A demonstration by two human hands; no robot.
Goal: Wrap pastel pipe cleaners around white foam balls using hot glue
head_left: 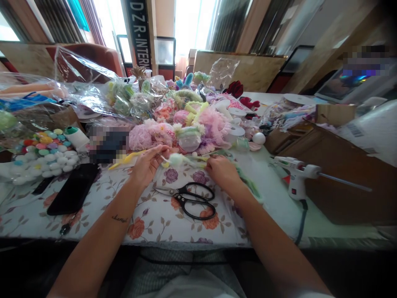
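Note:
My left hand (148, 164) rests on the floral tablecloth (161, 219) with its fingers pinched on one end of a pale green fuzzy pompom piece (176, 159). A little to the right, my right hand (221, 170) is closed on the other end of that piece, where thin yellow and green strands trail out. Black-handled scissors (190, 198) lie flat on the cloth just in front of both hands, touched by neither. A yellow pipe cleaner (125, 159) lies left of my left hand.
A heap of pink, purple and green fluffy craft pieces (186, 124) fills the table behind my hands. A tray of coloured pompoms (43, 155) and a black phone (74, 188) lie at left. A white glue gun (296, 176) stands at right beside brown cardboard boxes (341, 165).

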